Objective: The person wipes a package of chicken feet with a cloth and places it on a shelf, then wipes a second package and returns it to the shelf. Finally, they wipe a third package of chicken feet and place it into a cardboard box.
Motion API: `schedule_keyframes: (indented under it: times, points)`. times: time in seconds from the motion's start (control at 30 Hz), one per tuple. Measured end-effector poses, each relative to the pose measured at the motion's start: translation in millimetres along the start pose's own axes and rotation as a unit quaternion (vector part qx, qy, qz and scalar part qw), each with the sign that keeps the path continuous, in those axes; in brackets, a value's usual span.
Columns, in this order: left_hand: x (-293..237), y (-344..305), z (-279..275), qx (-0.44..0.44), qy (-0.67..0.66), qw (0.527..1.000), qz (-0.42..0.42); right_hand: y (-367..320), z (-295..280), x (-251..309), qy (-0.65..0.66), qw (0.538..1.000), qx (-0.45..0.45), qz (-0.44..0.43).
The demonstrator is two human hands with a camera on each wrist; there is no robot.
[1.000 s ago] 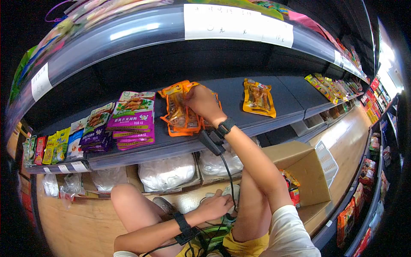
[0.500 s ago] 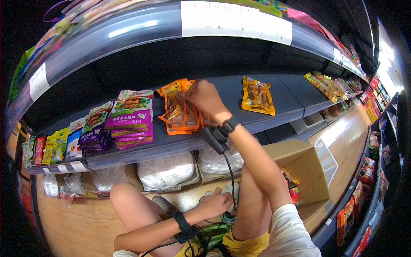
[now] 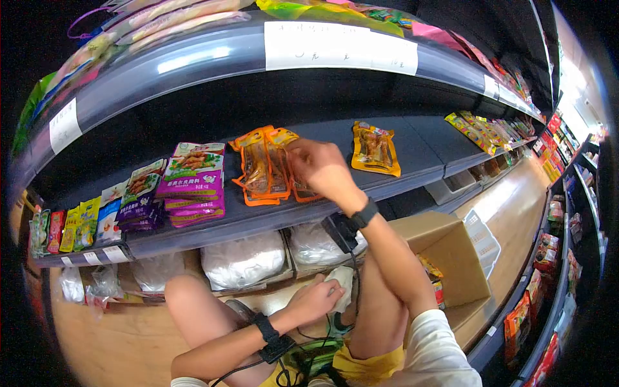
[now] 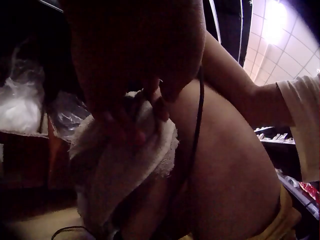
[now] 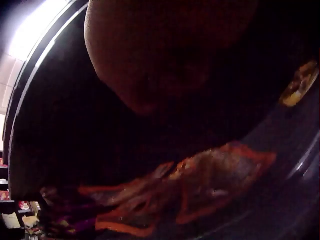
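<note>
Shelf [image 3: 419, 145]: dark and slanting, it is running from 8 o'clock to 2 o'clock across the head view and carrying packs.
Price sheet [image 3: 342, 48]: at 12 o'clock, white paper is covering part of the upper rail [image 3: 193, 61].
Orange packs [image 3: 258, 171]: just off centre toward 10 o'clock, they are lying on the shelf, overlapping, the rightmost one partly hiding behind the right hand [image 3: 319, 169].
Right grip: the hand is hovering at centre, over the right edge of the orange packs; blur in the head view and shadow in the right wrist view are keeping its fingertips unclear, so I cannot say whether they are apart, together or touching a pack.
Left grip: at 6 o'clock, the left hand [image 3: 314, 302] is clasping a white cloth [image 3: 346, 284], its fingers pressing into the folds.
Yellow pack [image 3: 375, 151]: at 2 o'clock, it is lying alone, apart from the orange packs.
Purple packs [image 3: 193, 184]: at 9 o'clock, they are leaning in a stack.
Small packets [image 3: 78, 222]: farther out at 9 o'clock, they are standing in a row.
Clear bags [image 3: 242, 261]: toward 7 o'clock, they are filling boxes below the shelf.
Carton [image 3: 464, 258]: at 4 o'clock, it is standing open on the floor, holding packets.
</note>
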State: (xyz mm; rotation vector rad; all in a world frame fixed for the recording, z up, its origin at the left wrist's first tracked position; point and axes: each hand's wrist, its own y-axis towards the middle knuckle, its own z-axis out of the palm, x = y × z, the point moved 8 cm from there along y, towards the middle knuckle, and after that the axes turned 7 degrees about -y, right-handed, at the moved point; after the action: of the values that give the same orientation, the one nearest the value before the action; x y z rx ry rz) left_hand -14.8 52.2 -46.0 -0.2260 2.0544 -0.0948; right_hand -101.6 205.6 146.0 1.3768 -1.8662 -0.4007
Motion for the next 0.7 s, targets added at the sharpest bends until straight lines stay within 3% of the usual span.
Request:
schedule_keyframes:
  times: [0.03,0.1,0.13,0.2,0.23,0.3,0.33,0.37,0.43,0.47,0.53,0.6,0.63,0.7]
  points:
    - [-1,0,-2,-0.007,0.002,1.000,0.004,-5,-19,3,-0.004,0.999,-0.038,-0.009]
    - [-3,0,-8,-0.013,-0.005,1.000,0.003,-24,-68,-3,-0.038,0.996,-0.059,0.053]
    - [-3,1,-11,-0.016,-0.010,1.000,0.004,-47,-106,-7,-0.007,0.990,-0.126,0.062]
    - [-7,3,-18,-0.040,-0.013,0.999,0.034,-105,-188,-9,-0.006,0.960,-0.180,0.214]
    - [-6,4,-21,-0.051,-0.016,0.997,0.048,-149,-222,-28,0.078,0.926,-0.293,0.223]
    - [-8,3,-26,-0.064,-0.028,0.997,0.040,-232,-266,-71,0.126,0.883,-0.346,0.291]
    - [-13,1,-28,-0.062,-0.025,0.997,0.043,-270,-274,-101,0.018,0.880,-0.308,0.361]
    - [-16,1,-28,-0.057,-0.021,0.997,0.051,-305,-273,-142,-0.111,0.888,-0.201,0.398]
    - [-16,-1,-23,-0.048,-0.024,0.997,0.055,-381,-236,-198,-0.169,0.861,-0.049,0.477]
    - [-19,-3,-22,-0.050,-0.010,0.996,0.069,-437,-207,-246,-0.255,0.784,0.165,0.541]
    - [-16,-4,-16,-0.048,0.010,0.997,0.061,-532,-134,-293,-0.224,0.822,0.294,0.433]
    - [-10,-2,-8,-0.033,0.015,0.997,0.068,-600,-116,-271,-0.178,0.732,0.325,0.572]
    - [-9,0,-2,-0.019,0.018,0.997,0.066,-612,-125,-240,-0.112,0.588,0.271,0.754]
    - [-16,0,5,-0.004,0.018,0.999,0.050,-631,-50,-283,-0.051,0.637,0.593,0.489]
